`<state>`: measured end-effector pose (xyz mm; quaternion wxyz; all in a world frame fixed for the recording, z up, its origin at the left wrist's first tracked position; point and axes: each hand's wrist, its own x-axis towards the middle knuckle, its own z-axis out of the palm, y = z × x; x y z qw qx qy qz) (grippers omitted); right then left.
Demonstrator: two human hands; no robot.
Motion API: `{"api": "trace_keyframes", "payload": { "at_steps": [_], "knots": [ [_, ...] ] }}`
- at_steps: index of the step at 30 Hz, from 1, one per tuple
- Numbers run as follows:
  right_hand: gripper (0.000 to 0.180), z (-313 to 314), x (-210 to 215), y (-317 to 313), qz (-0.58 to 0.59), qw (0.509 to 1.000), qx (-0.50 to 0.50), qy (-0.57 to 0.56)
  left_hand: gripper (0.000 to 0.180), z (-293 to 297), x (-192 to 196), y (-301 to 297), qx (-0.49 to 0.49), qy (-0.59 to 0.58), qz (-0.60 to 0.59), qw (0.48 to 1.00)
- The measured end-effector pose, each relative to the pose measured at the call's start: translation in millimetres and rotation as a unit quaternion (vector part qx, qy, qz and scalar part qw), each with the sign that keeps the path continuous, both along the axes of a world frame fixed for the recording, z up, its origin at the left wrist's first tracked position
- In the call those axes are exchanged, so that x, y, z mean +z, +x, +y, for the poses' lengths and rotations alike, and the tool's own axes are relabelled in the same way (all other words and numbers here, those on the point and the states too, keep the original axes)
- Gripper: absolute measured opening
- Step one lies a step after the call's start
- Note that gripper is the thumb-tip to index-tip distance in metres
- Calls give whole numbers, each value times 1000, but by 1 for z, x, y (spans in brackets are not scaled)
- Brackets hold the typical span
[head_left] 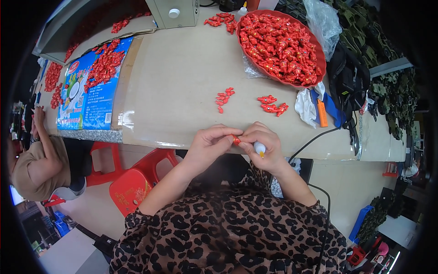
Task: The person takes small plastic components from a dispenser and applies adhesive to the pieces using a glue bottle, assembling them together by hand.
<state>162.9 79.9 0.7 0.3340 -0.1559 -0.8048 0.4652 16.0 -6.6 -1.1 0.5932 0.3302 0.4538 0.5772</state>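
Observation:
Just off the table's front edge, my two hands meet over a small red figurine (pixel 236 140). My left hand (pixel 211 145) pinches it between thumb and fingertips. The fingertips of my right hand (pixel 267 145) touch its other side, and a small white squeeze bottle (pixel 259 147) with a yellow tip is tucked in the same hand, nozzle toward me. Most of the figurine is hidden by fingers. Beyond my hands lie small red pieces (pixel 223 98) in a short row, and to their right some larger red figurines (pixel 273 106).
A red scalloped bowl (pixel 322 68) heaped with red figurines stands far right. Beside it lie white tissue (pixel 305 107), an orange tube (pixel 322 113), a black bag (pixel 349 75) and a cable. At left, red pieces cover a blue printed sheet (pixel 93 107); another person (pixel 39 162) sits there.

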Motion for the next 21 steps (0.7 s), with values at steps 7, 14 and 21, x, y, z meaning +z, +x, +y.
{"api": "trace_keyframes", "payload": {
  "at_steps": [7,14,21],
  "knots": [
    [13,0,2,-2,15,999,-4,29,20,2,6,-4,-27,-52,-39,997],
    [10,1,2,-2,17,1000,11,24,22,3,4,-4,-30,-23,-27,999],
    [11,2,-1,-3,33,999,11,38,22,3,3,-5,-42,-17,-8,999]
  ]
}}
